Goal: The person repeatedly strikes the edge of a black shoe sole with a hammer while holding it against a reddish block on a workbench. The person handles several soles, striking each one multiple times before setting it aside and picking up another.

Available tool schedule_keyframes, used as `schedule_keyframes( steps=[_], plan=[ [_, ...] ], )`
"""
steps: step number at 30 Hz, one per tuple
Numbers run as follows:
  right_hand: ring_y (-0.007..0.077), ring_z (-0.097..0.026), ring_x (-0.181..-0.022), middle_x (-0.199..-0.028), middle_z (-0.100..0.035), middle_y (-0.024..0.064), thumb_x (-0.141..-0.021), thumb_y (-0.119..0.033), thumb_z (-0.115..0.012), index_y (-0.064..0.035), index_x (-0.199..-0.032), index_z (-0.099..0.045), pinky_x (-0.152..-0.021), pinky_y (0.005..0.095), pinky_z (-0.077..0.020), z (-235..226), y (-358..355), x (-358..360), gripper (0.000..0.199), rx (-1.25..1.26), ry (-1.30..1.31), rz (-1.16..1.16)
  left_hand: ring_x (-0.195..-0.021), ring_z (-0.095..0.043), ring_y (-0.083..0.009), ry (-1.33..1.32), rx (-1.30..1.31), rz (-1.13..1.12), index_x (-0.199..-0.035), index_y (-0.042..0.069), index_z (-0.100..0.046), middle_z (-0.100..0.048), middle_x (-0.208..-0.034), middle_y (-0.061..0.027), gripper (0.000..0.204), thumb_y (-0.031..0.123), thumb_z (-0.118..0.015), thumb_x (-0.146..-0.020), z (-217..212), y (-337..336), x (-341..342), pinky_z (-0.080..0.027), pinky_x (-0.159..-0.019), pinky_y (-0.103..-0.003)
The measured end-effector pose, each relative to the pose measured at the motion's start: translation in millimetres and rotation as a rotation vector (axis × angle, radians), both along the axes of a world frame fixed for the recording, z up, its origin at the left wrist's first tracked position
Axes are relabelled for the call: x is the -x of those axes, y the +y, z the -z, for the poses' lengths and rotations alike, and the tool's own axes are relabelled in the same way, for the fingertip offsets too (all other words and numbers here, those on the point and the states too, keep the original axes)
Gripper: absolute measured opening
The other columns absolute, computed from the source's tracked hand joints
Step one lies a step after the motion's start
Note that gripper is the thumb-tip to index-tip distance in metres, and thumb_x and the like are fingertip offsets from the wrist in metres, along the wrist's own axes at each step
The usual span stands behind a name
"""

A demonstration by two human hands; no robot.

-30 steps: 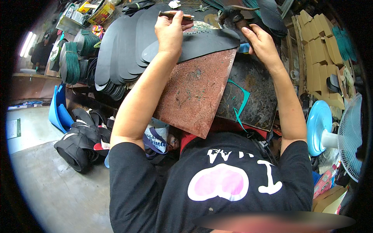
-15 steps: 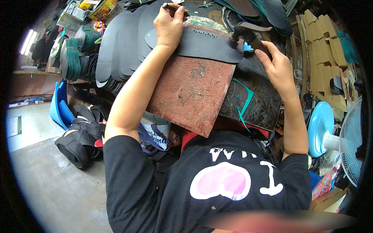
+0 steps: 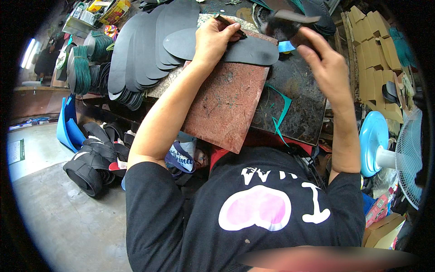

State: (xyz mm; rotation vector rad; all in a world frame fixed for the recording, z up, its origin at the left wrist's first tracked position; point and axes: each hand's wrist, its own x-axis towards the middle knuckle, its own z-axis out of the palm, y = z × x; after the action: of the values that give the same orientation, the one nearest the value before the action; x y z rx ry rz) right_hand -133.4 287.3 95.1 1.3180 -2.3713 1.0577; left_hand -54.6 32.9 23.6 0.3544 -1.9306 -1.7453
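Observation:
My left hand [image 3: 212,41] is closed around a slim dark punch [image 3: 224,20], which slants with its lower end at the upper edge of a black sole-shaped sheet [image 3: 253,52]. That sheet lies across a worn reddish board [image 3: 226,99], its rounded left end reaching past my wrist. In my right hand [image 3: 324,63], a hammer [image 3: 283,27] is gripped by its handle. The hammer head is raised to the right of the punch, apart from it and smeared by motion. Stacked black soles [image 3: 140,50] fan out left of my left hand.
Teal offcuts [image 3: 284,113] lie on the dark bench [image 3: 303,99], and a blue scrap [image 3: 286,46] is near the hammer. Spools of green cord [image 3: 80,68] stand at the left. Cardboard boxes [image 3: 376,59], a blue round stool-like piece [image 3: 374,143] and a fan guard [image 3: 410,158] are at the right.
My left hand and punch have shifted right and down. The hammer has lifted slightly and blurred. The row of holes seen before on the sheet no longer shows, and the board sits slightly differently.

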Motion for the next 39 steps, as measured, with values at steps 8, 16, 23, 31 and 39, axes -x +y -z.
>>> schedule_keyframes(
  steps=[8,16,23,31,39],
  plan=[
    [0.0138,-0.058,-0.073,-0.091,-0.068,0.008,-0.096,-0.028,-0.062,-0.0147,-0.136,-0.054,-0.062,0.0255,-0.0478,-19,-2,-8,0.043,0.282,0.091,-0.113,-0.074,-0.067,-0.0357,0.149,0.985,-0.111,-0.092,0.003,-0.062,-0.067,-0.08,-0.0177,0.018,0.017,-0.072,-0.086,-7,19,7,-0.053,-0.067,-0.039],
    [0.0367,-0.068,-0.084,-0.094,-0.07,0.0154,-0.094,-0.045,-0.056,-0.024,-0.128,-0.059,-0.068,0.045,-0.0531,32,-12,2,0.041,-0.182,0.1,0.087,-0.074,-0.069,-0.0219,0.08,0.429,-0.129,-0.102,-0.001,-0.061,-0.069,-0.083,-0.0131,0.018,0.013,-0.065,-0.092,2,12,8,-0.058,-0.069,-0.034],
    [0.0374,-0.068,-0.083,-0.093,-0.07,0.0154,-0.094,-0.046,-0.055,-0.0245,-0.129,-0.057,-0.069,0.047,-0.0531,45,-16,-3,0.041,-0.279,0.07,0.11,-0.078,-0.069,-0.0187,0.375,-0.158,-0.201,-0.097,-0.003,-0.058,-0.067,-0.087,-0.0125,0.01,0.007,-0.061,-0.095,-17,-31,-15,-0.062,-0.068,-0.03],
    [0.0378,-0.068,-0.082,-0.087,-0.07,0.0166,-0.093,-0.047,-0.057,-0.0277,-0.128,-0.06,-0.07,0.0461,-0.0526,37,-16,6,0.041,-0.28,-0.027,0.1,-0.07,-0.067,-0.0113,0.1,-0.043,-0.278,-0.094,-0.003,-0.062,-0.069,-0.083,-0.0079,0.013,0.008,-0.068,-0.09,11,-19,-21,-0.058,-0.062,-0.024],
    [0.0123,-0.063,-0.075,-0.102,-0.071,0.0018,-0.097,-0.017,-0.062,-0.0088,-0.135,-0.056,-0.066,0.0243,-0.051,-34,-19,-1,0.04,0.274,-0.084,-0.23,-0.079,-0.07,-0.0166,0.021,0.089,-0.221,-0.1,-0.002,-0.062,-0.071,-0.09,-0.0102,0.017,0.01,-0.069,-0.091,2,-18,-22,-0.059,-0.071,-0.027]
  ],
)
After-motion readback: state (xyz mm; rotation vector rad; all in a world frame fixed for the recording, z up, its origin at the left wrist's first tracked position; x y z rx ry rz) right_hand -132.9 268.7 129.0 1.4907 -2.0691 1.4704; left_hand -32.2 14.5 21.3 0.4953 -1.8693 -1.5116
